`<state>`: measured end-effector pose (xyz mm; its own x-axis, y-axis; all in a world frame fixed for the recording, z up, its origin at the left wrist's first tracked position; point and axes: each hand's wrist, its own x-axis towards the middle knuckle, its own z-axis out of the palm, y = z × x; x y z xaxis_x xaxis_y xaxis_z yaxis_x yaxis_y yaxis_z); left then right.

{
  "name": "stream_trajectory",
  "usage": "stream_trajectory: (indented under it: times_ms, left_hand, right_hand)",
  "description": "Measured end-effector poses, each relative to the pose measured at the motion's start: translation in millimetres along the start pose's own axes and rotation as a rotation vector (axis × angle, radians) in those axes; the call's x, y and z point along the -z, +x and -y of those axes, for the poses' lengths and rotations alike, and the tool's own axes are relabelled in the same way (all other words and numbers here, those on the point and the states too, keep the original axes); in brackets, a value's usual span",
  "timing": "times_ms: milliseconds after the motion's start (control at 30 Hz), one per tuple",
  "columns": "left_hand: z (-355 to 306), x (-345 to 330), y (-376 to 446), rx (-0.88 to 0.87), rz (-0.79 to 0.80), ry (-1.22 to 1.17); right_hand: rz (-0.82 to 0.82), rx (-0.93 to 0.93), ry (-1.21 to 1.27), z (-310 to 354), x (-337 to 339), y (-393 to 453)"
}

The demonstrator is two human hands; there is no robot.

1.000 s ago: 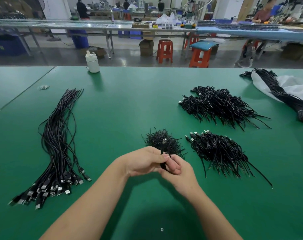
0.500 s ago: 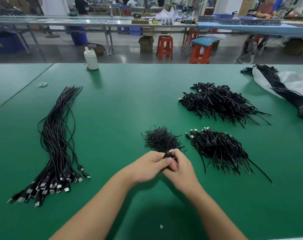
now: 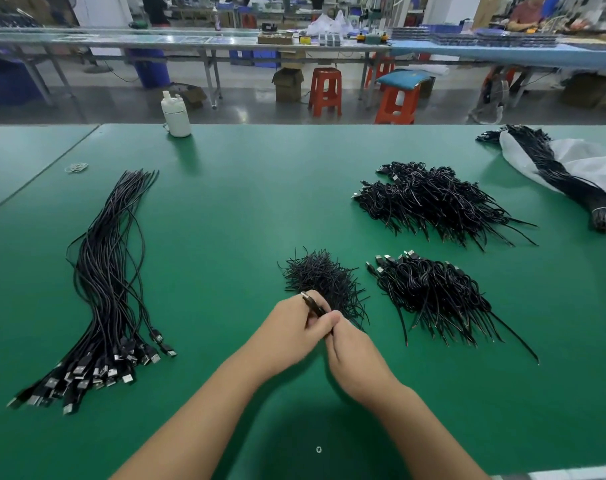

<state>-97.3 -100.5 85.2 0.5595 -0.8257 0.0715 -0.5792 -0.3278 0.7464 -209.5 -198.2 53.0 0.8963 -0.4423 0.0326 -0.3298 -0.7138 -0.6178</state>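
Two hands meet near the front edge of the green table (image 3: 225, 237) - the left hand (image 3: 287, 332) and the right hand (image 3: 355, 356) both curl their fingers round one short black cable (image 3: 312, 303), whose metal plug pokes up out of the left fist. Just beyond them lies a small heap of black ties (image 3: 324, 278), with a pile of coiled cables (image 3: 433, 292) to its right and a second pile (image 3: 429, 199) farther back. The likely slip - a slack pinch lets the coil spring open, or a sweeping wrist drags loose ties into the coiled pile.
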Motion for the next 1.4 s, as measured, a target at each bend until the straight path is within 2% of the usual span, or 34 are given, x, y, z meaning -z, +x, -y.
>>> stream_trajectory:
  times_ms: [133, 300, 400, 533, 700, 733, 833, 1000, 1167, 1400]
  left_hand:
    - [6.4, 6.7, 4.1, -0.016, 0.063, 0.120]
    - [14.3, 6.2, 13.0, 0.052, 0.074, 0.249]
    - [17.3, 2.7, 18.2, 0.078, 0.059, 0.231]
    - [14.4, -6.9, 26.3, 0.141, 0.052, 0.058]
    - [17.6, -17.7, 32.8, 0.243, 0.088, -0.352]
    - [20.6, -20.1, 35.3, 0.264, 0.043, -0.321]
    - [28.9, -28.7, 41.1, 0.310, -0.132, 0.007]
    - [26.8, -51.6, 52.8, 0.309, -0.170, 0.255]
    - [27.8, -61.1, 63.6, 0.385, -0.141, 0.331]
    - [31.1, -42.1, 55.3, 0.372, -0.219, 0.310]
  right_hand:
    - [0.046, -0.023, 0.076, 3.8, -7.3, 0.1]
    - [0.204, -0.153, 0.465, 3.4, -13.8, 0.4]
    - [0.179, -0.132, 0.404, 4.4, -13.0, -0.1]
    - [0.073, -0.098, 0.137, 0.7, -10.3, 3.2]
    - [-0.157, -0.238, 0.167, -17.4, -12.8, 7.9]
    - [-0.221, -0.295, 0.203, -23.8, -12.9, 8.2]
    - [-0.342, -0.422, 0.237, -45.6, -13.4, 3.0]
    - [-0.341, -0.396, 0.154, -60.0, -21.1, -5.5]
    - [-0.341, -0.338, 0.034, -59.2, -26.6, -7.9]
    - [-0.359, -0.329, 0.065, -60.7, -27.1, -7.8]
